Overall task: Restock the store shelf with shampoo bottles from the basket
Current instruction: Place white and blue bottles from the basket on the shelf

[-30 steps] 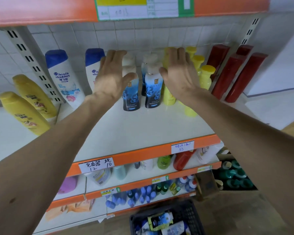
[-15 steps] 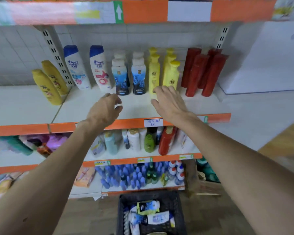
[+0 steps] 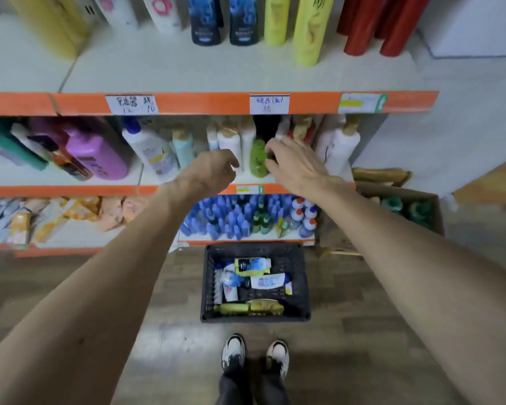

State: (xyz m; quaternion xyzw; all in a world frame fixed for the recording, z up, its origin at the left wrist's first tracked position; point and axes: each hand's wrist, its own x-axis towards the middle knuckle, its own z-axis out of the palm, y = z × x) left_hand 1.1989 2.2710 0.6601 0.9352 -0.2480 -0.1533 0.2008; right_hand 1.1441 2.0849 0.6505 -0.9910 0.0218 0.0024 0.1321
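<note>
The shelf (image 3: 216, 102) is stocked above; the basket (image 3: 256, 283) sits on the floor below, shampoo bottles (image 3: 250, 306) lying inside. Both hands, left hand (image 3: 214, 171) and right hand (image 3: 292, 165), are held empty, fingers loosely curled (nothing grasped). One bottle should be gripped around its body.

Two bare hands reached out, the left hand (image 3: 214, 171) and the right hand (image 3: 294, 166). One black plastic basket (image 3: 208, 287) sat on the floor, holding one gold-coloured bottle (image 3: 251, 307) lying flat and a heap of white and blue packs too jumbled to count. On the top shelf stood two dark blue bottles (image 3: 206, 20), two yellow-green bottles (image 3: 308, 30) and at least two red cylinders (image 3: 360, 27). Three paper price labels (image 3: 132, 104) were stuck on its orange edge. The shelf below carried one purple jug (image 3: 97, 153) and one green bottle (image 3: 257, 159). Two white-and-black shoes (image 3: 232, 350) showed at the bottom.
</note>
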